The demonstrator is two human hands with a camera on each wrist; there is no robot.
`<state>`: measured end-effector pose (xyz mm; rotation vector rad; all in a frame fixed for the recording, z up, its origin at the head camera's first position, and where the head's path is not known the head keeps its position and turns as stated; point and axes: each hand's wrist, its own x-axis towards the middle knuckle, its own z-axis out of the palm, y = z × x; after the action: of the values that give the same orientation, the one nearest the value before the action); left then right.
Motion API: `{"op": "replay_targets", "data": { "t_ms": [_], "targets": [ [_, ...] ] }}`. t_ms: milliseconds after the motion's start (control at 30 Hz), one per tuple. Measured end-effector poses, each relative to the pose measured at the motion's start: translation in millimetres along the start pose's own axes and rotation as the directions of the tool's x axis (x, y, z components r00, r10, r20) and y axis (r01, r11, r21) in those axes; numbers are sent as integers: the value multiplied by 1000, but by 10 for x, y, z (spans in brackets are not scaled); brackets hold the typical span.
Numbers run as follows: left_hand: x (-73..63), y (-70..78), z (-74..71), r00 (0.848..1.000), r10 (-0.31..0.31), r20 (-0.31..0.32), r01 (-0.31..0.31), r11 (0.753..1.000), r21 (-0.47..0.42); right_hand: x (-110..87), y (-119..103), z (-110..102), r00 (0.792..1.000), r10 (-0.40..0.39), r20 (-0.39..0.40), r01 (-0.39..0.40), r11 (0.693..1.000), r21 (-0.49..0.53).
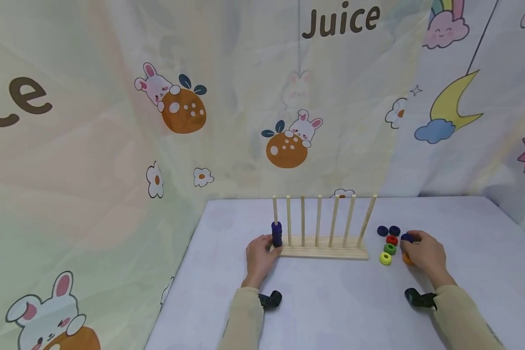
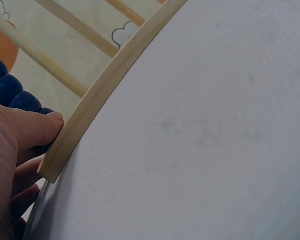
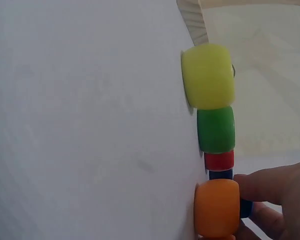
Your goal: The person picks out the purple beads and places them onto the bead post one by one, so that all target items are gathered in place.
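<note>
A wooden peg rack (image 1: 323,251) with several upright pegs stands on the white table. Dark blue beads (image 1: 277,234) are stacked on its leftmost peg. My left hand (image 1: 260,257) grips the rack's left end, thumb (image 2: 42,129) at the front by the lowest beads and fingers behind. Over at the right, my right hand (image 1: 428,253) pinches a dark blue bead (image 1: 407,237) between thumb and fingers. An orange bead (image 3: 217,208) sits just under that hand, partly hidden in the head view. Beside it are a yellow bead (image 1: 385,258), a green bead (image 1: 390,249) and a red bead (image 1: 392,240).
Two more dark blue beads, a left one (image 1: 382,231) and a right one (image 1: 394,231), lie behind the red bead. A printed cloth (image 1: 245,97) hangs behind the table (image 1: 332,306). Black wrist devices (image 1: 270,300) are worn on both forearms.
</note>
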<state>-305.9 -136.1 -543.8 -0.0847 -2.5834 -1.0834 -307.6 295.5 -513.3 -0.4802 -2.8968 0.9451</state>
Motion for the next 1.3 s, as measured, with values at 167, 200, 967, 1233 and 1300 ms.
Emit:
{"op": "replay_targets", "data": {
  "t_ms": [167,200,967,1233,1300],
  "targets": [
    [-6,-3,-16,1000,-19,6,19,1000,-11,-63,-46,3,999,-9,-46,13,997,79],
    [-8,-5,-18,1000,-25,8,25,1000,-11,-77,-58,2,999,-12,-49,16,996,82],
    [-16,6,-30,1000,13,-12,-12,1000,13,-278,-238,-18,998,-25,-66,33,992,125],
    [-17,22,-33,1000,9,-13,-9,1000,3,-373,-313,-35,991,-105,-83,115,986,122],
    [-12,21,-30,1000,5,-8,-5,1000,4,-397,-339,-32,988,-130,-85,141,982,128]
  ]
}}
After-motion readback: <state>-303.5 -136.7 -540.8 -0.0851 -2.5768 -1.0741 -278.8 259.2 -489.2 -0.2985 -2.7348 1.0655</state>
